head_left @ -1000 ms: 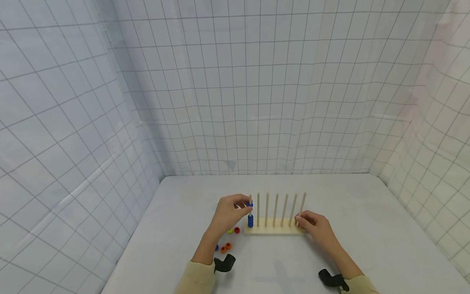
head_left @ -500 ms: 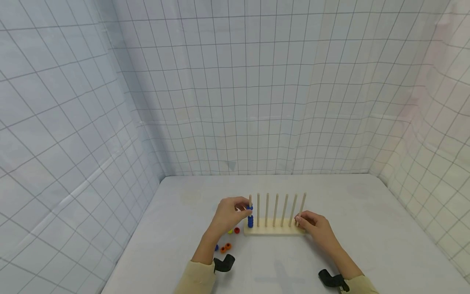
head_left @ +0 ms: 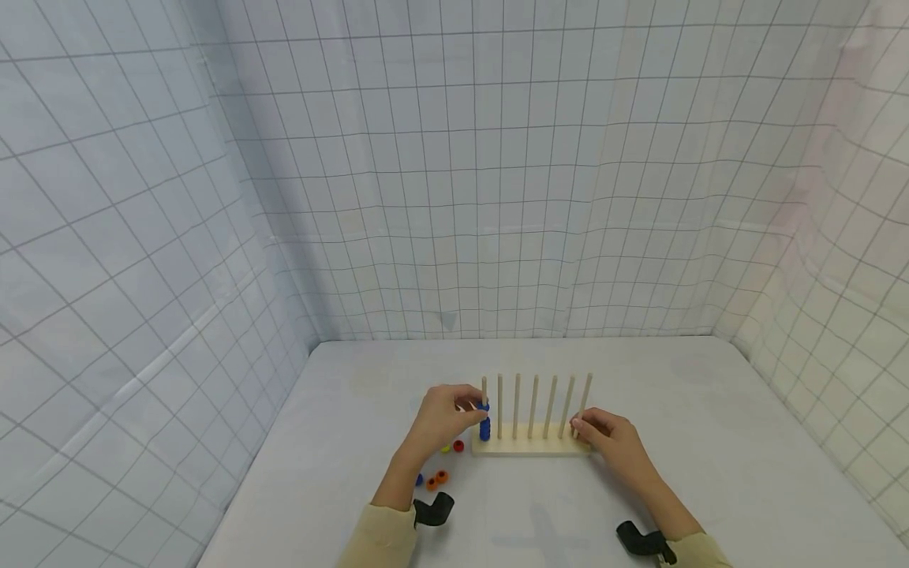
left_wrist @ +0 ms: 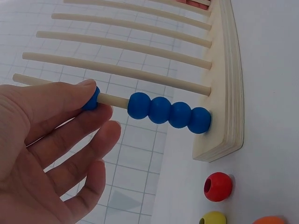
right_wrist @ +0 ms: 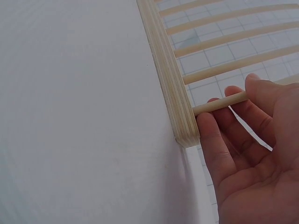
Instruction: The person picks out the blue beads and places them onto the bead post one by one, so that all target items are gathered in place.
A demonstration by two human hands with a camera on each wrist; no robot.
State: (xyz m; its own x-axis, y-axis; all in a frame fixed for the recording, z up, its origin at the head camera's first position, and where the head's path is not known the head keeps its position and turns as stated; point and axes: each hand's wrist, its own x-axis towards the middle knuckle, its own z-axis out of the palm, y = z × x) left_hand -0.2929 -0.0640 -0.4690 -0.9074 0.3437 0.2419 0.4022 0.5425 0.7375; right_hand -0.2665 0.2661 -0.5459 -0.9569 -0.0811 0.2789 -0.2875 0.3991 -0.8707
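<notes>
A pale wooden rack with a row of several upright pegs stands on the table in front of me. My left hand is at its leftmost peg, thumb and index finger pinching a blue bead that is threaded on it. Below this bead, several blue beads are stacked down to the base, with bare peg between. At the other end, my right hand grips the rightmost peg low down, fingertips close to the base. The pegs between the two ends carry no beads.
Left of the rack lie a red bead and a yellow bead. Closer to me are orange beads and a blue bead, partly behind the left wrist. Grid-patterned sheets wall the white table at back and sides.
My left hand has moved down along the leftmost peg, bringing the pinched blue bead closer to the stack below. The right hand keeps its hold on the rightmost peg.
</notes>
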